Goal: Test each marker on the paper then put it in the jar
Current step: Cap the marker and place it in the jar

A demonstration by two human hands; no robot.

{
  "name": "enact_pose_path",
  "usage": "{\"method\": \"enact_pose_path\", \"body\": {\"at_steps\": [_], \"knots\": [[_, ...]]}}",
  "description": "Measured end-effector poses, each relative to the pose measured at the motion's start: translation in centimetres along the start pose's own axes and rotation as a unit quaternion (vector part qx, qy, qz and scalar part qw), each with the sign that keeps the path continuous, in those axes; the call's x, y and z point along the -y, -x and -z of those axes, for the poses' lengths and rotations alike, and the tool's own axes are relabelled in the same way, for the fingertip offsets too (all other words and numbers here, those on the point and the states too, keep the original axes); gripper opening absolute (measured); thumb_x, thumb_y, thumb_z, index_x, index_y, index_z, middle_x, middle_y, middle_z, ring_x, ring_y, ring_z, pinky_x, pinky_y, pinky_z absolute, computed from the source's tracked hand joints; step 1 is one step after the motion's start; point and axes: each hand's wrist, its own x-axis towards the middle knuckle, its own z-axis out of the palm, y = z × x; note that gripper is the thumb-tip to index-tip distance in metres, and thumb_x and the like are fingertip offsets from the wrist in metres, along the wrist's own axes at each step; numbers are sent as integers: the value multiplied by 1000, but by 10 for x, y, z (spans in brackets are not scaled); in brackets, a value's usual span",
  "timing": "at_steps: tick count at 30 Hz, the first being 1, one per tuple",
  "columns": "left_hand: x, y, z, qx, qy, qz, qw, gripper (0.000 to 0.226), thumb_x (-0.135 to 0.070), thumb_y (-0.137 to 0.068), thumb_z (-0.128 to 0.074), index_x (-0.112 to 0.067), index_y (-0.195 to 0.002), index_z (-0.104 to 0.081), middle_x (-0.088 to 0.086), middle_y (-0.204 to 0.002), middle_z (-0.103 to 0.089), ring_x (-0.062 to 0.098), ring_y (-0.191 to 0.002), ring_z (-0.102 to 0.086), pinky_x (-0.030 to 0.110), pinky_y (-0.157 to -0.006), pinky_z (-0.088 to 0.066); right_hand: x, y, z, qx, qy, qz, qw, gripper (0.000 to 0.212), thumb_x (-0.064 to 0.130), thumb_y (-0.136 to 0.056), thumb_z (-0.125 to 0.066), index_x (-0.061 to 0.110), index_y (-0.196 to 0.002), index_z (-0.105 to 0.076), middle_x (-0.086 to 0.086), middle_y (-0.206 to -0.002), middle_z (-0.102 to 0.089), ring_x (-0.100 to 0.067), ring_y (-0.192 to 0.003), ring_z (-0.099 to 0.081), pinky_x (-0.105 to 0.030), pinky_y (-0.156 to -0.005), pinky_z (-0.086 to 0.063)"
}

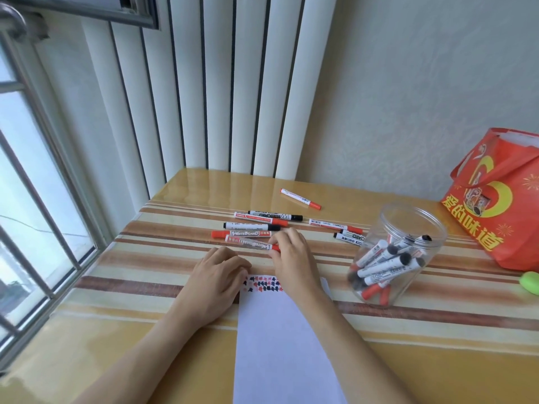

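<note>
Red-capped whiteboard marker (253, 244) at frame centre, pinched at its cap end by right hand (288, 255). Left hand (217, 277) rests flat, fingers relaxed, on paper (284, 339) edge. Clear plastic jar (408, 225), centre right, contains markers.

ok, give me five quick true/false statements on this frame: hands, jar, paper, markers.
1. The right hand grips a red-capped whiteboard marker lying on the table. True.
2. The clear plastic jar is empty. False: it holds several markers.
3. The white paper sheet has red and black test marks at its far edge. True.
4. The left hand holds a marker. False: it rests by the paper's corner and holds nothing.
5. The orange printed bag stands left of the jar. False: it stands to the right.
</note>
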Motion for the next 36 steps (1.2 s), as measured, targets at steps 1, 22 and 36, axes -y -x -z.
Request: {"method": "enact_pose_path", "body": {"at_steps": [1, 22, 36], "knots": [[-1, 0, 1, -3, 8, 2, 1000, 34, -41, -101, -40, -28, -114, -69, -15, -107, -55, 7, -102, -50, 26, -92, -42, 6, 1, 5, -3, -44, -21, 999, 11, 10, -95, -70, 12, -102, -62, 3, -99, -57, -15, -90, -56, -29, -78, -48], [-16, 2, 9, -4, -23, -105, 994, 23, -27, -107, -41, -17, -105, -62, -8, -97, -47, 17, -88, -45, 32, -78, -42, 15, 55, 49, -3, -38, 82, 996, 17, 38, -97, -62, 23, -99, -69, 11, -92, -65, -15, -90, -59, -34, -82, -48], [-18, 8, 15, 12, -61, -128, 990, 30, -4, -92, -54, -29, -87, -38, -13, -80, -39, 13, -74, -37, 32, -65, -38, 43, 67, 28, 23, 58, 129, 990, 23, 42, -103, -40, 23, -96, -52, 4, -73, -58, -25, -54, -60, -30, -42, -39]]}}
